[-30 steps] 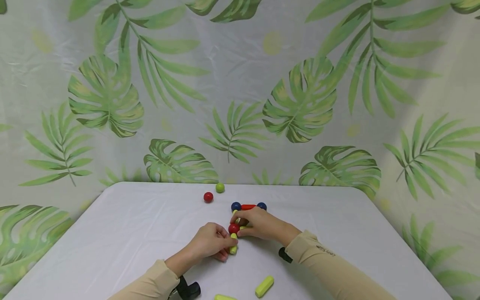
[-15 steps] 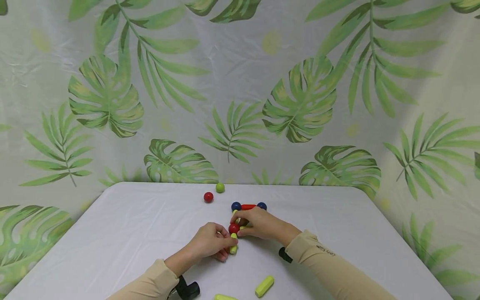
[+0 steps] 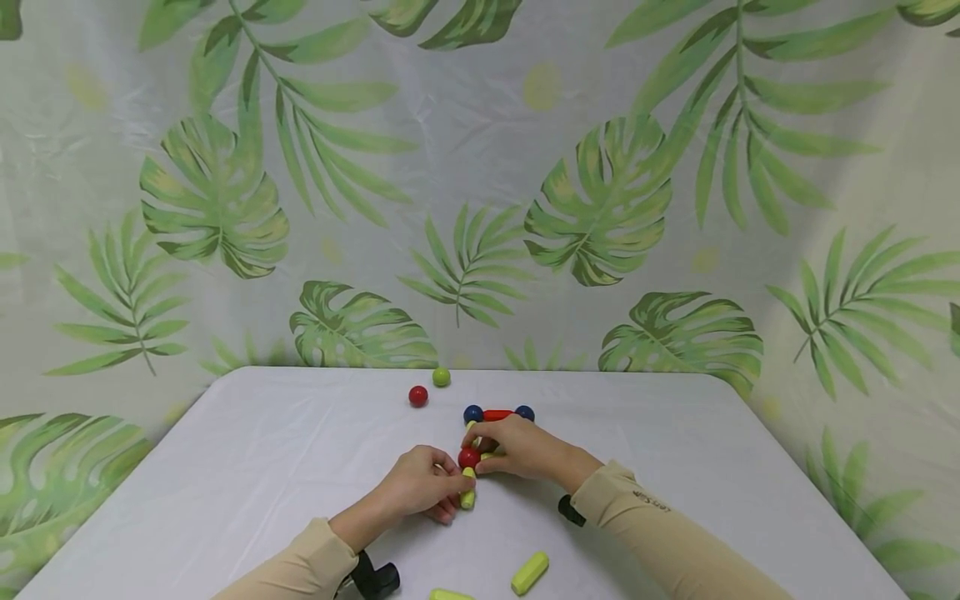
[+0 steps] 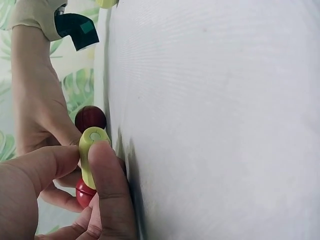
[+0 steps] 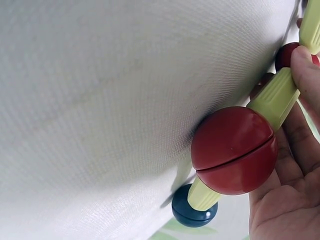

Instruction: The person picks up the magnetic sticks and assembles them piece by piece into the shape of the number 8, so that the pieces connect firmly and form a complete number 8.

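Yellow-green rod [image 3: 468, 492]: pinched between left thumb and index finger, at about 3 o'clock from the middle of the left hand [image 3: 420, 483]. Its far end meets the red ball [image 3: 469, 458] at the ball's 6 o'clock; whether fully seated, cannot tell.

Right hand [image 3: 519, 447] at the ball's 3 o'clock, thumb and fingers closed on the cross rod [image 5: 275, 97]. That rod links the red ball to a second red ball [image 5: 234, 150], which the right hand hides in the head view.

Step in hand, judged: joining the pinched rod to the frame's near corner. Next move would call for a straight push toward 12 o'clock, the right hand bracing the corner so that other joints do not twist.

Outward from the red ball, head view: upper rod [image 3: 472, 432] at 12, running to a blue ball [image 3: 473, 414]; red rod [image 3: 497, 415] at 1; another blue ball [image 3: 524, 413] at 2. Apart from the frame: spare red ball [image 3: 418, 397] between 10 and 11, green ball [image 3: 441, 377] at 11, loose yellow-green rod [image 3: 530, 573] at 5, another loose rod [image 3: 452, 595] just past 6, cut by the picture edge. All on white tablecloth [image 3: 300, 442].
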The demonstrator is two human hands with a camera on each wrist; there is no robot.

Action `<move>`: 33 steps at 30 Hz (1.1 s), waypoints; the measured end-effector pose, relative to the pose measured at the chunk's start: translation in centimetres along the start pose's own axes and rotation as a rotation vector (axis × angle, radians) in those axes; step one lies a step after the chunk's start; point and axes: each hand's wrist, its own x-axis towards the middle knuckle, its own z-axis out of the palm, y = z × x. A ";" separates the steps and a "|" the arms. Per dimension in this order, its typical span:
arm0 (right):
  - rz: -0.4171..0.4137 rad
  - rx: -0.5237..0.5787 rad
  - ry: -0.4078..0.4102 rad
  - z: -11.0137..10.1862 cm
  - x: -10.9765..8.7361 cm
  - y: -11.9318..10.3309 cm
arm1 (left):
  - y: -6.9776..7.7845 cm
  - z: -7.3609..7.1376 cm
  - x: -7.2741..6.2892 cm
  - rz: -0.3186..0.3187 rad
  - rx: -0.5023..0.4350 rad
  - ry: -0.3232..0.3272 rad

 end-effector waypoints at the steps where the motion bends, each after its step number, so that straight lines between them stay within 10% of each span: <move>1: 0.001 0.001 -0.001 0.0 0.0 0.0 | 0.0 -0.1 0.0 0.000 0.005 0.002; 33: 0.036 -0.016 -0.013 0.0 -0.2 -0.2 | 0.1 -8.0 5.9 0.090 0.227 0.384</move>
